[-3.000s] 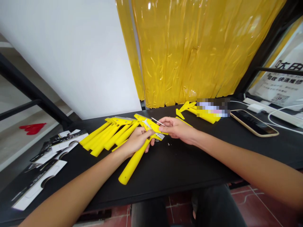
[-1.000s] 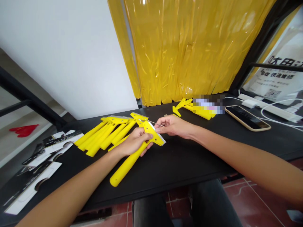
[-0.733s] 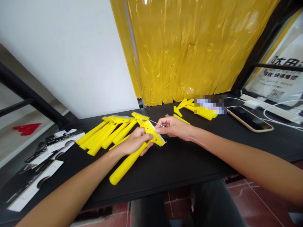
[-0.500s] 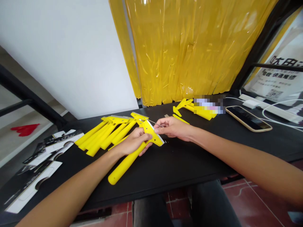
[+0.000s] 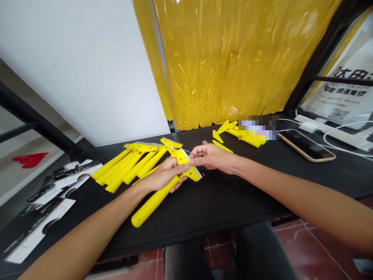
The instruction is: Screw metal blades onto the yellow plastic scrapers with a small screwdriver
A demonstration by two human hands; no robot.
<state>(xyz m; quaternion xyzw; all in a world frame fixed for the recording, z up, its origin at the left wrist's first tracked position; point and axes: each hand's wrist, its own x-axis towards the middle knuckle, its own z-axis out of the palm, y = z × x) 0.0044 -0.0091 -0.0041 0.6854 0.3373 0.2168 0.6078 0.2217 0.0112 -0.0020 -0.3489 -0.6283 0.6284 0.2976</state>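
My left hand (image 5: 167, 175) is closed around the neck of a yellow scraper (image 5: 154, 202), whose long handle slants toward the front of the table. A pale metal blade edges its head, and small screws show on its face. My right hand (image 5: 211, 157) is closed beside that head, pinching a thin metal rod (image 5: 196, 154) that looks like a hex key. Its fingertips are at the blade edge; whether they touch it I cannot tell. Behind and left of my left hand, several more yellow scrapers (image 5: 116, 163) lie side by side.
Printed cardboard sleeves (image 5: 58, 217) lie at the left of the black table (image 5: 221, 206). Yellow scraper parts (image 5: 230, 130) sit at the back right beside a pixelated patch. A phone (image 5: 307, 146), white cables and a power strip (image 5: 335, 134) are farther right.
My left thumb has shifted slightly to the right along the scraper head. Both hands keep their holds, and the view has moved very slightly.
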